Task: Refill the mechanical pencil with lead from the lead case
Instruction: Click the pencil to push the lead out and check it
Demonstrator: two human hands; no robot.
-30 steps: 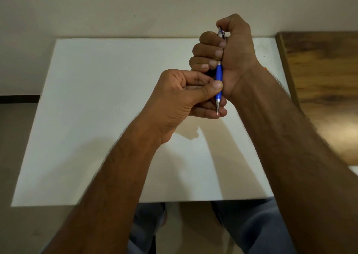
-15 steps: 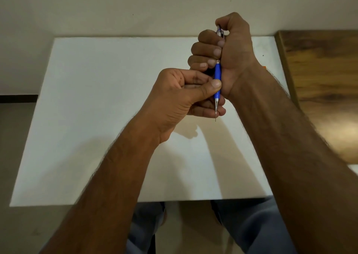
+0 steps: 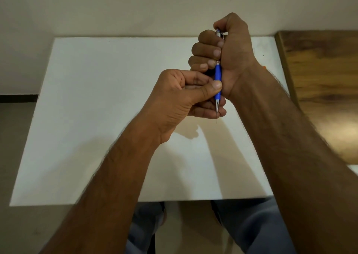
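Note:
A blue mechanical pencil [image 3: 218, 75] stands upright above the white table [image 3: 96, 118], its metal tip pointing down with a thin lead sticking out below. My right hand [image 3: 230, 56] is wrapped in a fist around its upper barrel, thumb over the top end. My left hand [image 3: 182, 100] pinches the lower blue grip between thumb and fingers. The lead case is not visible; a small orange speck [image 3: 264, 66] shows behind my right wrist.
A wooden surface [image 3: 325, 83] adjoins the table on the right. A pale wall runs behind the table. My knees in blue trousers [image 3: 249, 226] show below the table's near edge.
Both hands and the pencil have stayed almost still; the lead at the tip seems slightly longer than before.

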